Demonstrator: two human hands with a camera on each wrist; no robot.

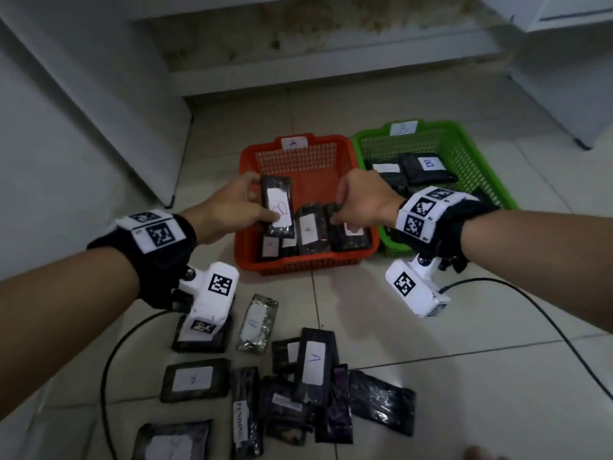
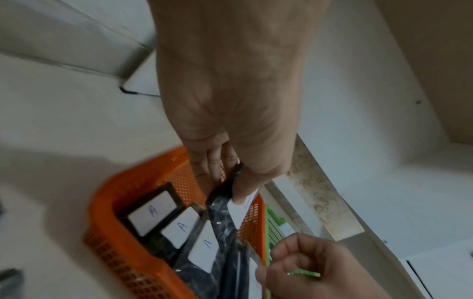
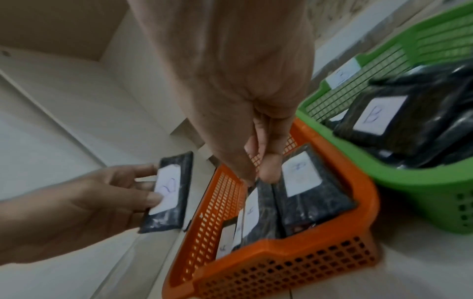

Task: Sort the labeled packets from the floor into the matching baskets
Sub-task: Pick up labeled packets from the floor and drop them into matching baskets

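My left hand (image 1: 257, 197) grips a black packet with a white label marked B (image 1: 278, 207) (image 3: 167, 192), holding it above the left part of the orange basket (image 1: 298, 263) (image 3: 281, 248) tagged A. Several A-labelled packets (image 2: 179, 228) stand in that basket. My right hand (image 1: 335, 215) (image 3: 261, 172) pinches the top edge of a packet (image 1: 348, 234) at the basket's right side. The green basket (image 1: 464, 144) (image 3: 422, 182), tagged B, sits to the right and holds B-labelled packets (image 1: 429, 166). Several more black packets (image 1: 298, 393) lie on the tiled floor near me.
Black cables (image 1: 109, 376) (image 1: 530, 303) run over the floor on both sides of the pile. White cabinet panels (image 1: 83, 144) stand at the left, and a raised stained ledge (image 1: 298, 54) runs behind the baskets. Another white unit (image 1: 570, 78) stands at the right.
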